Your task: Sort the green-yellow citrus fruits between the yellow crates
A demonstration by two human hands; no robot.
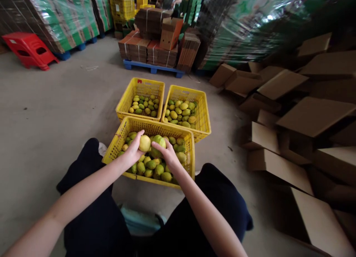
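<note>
Yellow fruit [145,143] gripped in left hand [134,150], green fruit [159,140] in right hand [169,154]; rear crates [204,116] part-filled, front crate [190,157] judged unfinished.

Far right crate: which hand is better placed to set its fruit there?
Right, likely. The right hand holds a greenish fruit nearer the far right crate; the left hand, with a yellow fruit, sits farther left and would probably reach past it.

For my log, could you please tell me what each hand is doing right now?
Left hand: holding a yellow fruit.
Right hand: holding a green fruit.
</note>
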